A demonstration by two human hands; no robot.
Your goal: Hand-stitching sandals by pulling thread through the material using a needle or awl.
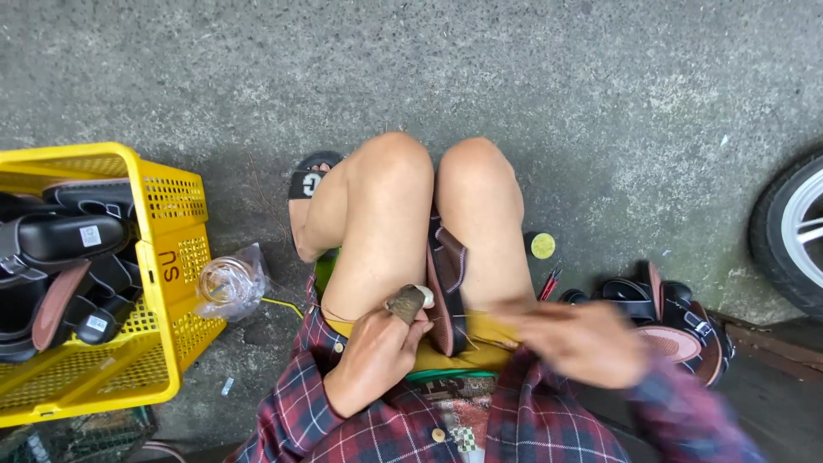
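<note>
I sit with my knees drawn together, and a brown sandal [447, 287] stands on edge wedged between my thighs. My left hand [377, 347] rests against my left thigh beside the sandal, with a worn cover on the thumb [407, 303]; its fingers are curled at the sandal's sole. My right hand [583, 339] is blurred in motion to the right of the sandal, above my right thigh, and what it holds cannot be made out. Both sleeves are red plaid.
A yellow plastic crate [167, 257] at the left holds several black and brown sandals. A clear bag with a coil [230, 283] lies beside it. A small yellow-lidded tin [542, 246], a red-handled tool [549, 283], more sandals [677, 321] and a wheel [793, 231] sit right.
</note>
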